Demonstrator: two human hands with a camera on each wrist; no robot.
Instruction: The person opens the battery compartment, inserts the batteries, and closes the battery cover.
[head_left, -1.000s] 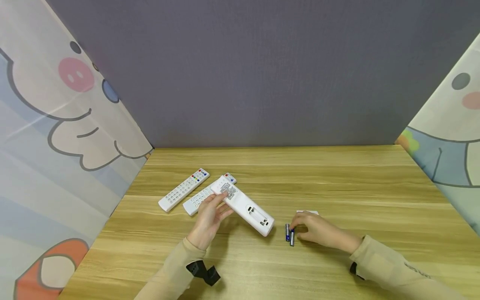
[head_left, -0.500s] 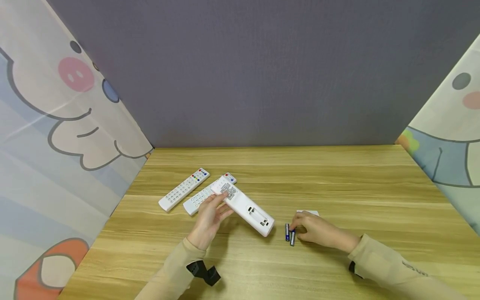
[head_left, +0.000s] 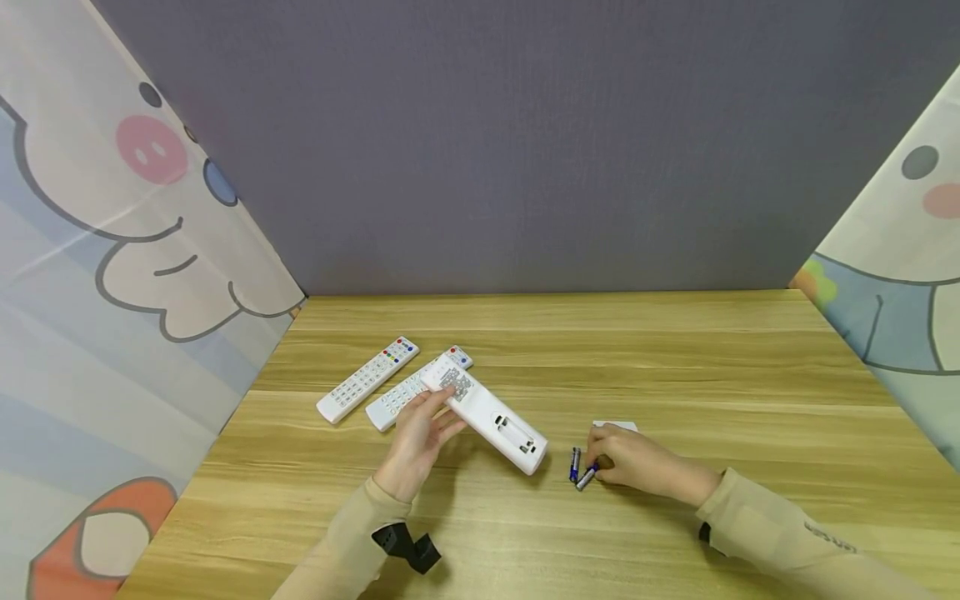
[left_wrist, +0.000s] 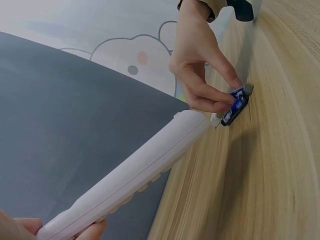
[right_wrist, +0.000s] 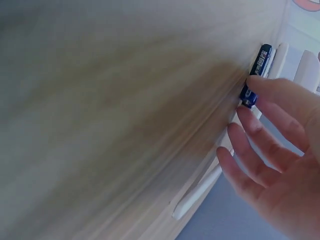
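My left hand [head_left: 414, 440] grips a white remote control [head_left: 491, 417] near one end, back side up, with its battery compartment uncovered and no battery inside. The remote slants above the table. To its right, my right hand [head_left: 637, 461] pinches a blue and silver battery [head_left: 587, 477] between thumb and fingers, low over the wood. A second battery [head_left: 575, 463] lies right beside it. In the right wrist view the thumb presses against the blue battery [right_wrist: 260, 62], and the other fingers are spread. A white flat piece [head_left: 617, 425], partly hidden, lies behind the right hand.
Two more white remotes lie button side up at the left: one remote [head_left: 367, 381] in full view, the other remote [head_left: 401, 400] partly covered by the held one. A grey panel [head_left: 555, 167] stands along the back edge of the wooden table [head_left: 712, 358]. Printed curtains hang on both sides.
The battery at my right fingers has turned from nearly parallel with its neighbour to a slant, its lower end toward the other battery. The left hand and remote have hardly moved.
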